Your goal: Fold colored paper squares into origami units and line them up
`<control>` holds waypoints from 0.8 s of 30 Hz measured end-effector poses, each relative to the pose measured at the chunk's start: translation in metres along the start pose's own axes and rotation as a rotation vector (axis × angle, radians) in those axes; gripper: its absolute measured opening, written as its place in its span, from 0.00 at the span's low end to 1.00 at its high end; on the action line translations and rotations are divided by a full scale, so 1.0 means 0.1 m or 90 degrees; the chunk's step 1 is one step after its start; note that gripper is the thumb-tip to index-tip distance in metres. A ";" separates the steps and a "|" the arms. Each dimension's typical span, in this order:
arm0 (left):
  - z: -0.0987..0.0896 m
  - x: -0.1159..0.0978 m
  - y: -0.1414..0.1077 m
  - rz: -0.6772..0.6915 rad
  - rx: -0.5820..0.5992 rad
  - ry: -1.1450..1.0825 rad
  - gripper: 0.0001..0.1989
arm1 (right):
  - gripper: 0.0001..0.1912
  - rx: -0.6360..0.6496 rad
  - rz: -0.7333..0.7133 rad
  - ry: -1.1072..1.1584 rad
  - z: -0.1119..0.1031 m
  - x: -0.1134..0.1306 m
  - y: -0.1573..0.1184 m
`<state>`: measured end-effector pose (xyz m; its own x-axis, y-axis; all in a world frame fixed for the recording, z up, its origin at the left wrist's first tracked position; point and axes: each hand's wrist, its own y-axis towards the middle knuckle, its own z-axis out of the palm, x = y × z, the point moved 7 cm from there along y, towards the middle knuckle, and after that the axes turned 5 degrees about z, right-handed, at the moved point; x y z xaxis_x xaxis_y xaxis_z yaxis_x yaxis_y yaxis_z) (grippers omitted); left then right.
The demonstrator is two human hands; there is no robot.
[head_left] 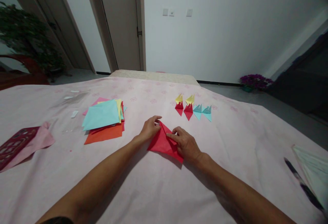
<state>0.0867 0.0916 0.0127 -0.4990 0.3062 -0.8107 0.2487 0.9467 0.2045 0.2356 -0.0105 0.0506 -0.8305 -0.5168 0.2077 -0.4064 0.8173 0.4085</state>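
A red sheet of paper [164,143], partly folded to a point at the top with a crease near its middle, lies on the cloth in front of me. My left hand [149,129] grips its upper left edge near the tip, thumb and fingers closed on it. On the right side, my right hand [186,144] has its fingers bent and pressed together on the paper, by the folded flap. Part of the sheet's right side is hidden under that hand.
Beyond my right hand stand small folded paper birds: yellow [190,99], red [188,111] and light blue [207,112]. Left lies a pile of coloured paper sheets [102,115], with a dark red patterned packet [17,145] farther out. A pen [302,183] lies far right on the pink tablecloth [143,196].
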 end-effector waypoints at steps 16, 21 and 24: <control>0.02 -0.06 -0.15 0.370 0.028 0.218 0.17 | 0.24 -0.001 -0.086 0.031 0.26 -0.18 0.06; 0.12 -0.04 -0.17 0.367 0.203 0.252 0.23 | 0.27 0.027 -0.107 0.051 0.30 -0.19 0.05; 0.12 -0.04 -0.19 0.376 0.273 0.280 0.25 | 0.28 0.077 -0.112 0.049 0.27 -0.14 0.03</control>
<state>0.0942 0.0712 0.0054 -0.4429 0.8329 -0.3317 0.8184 0.5267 0.2299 0.2363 0.0059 0.0250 -0.7126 -0.6687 0.2120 -0.5892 0.7346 0.3365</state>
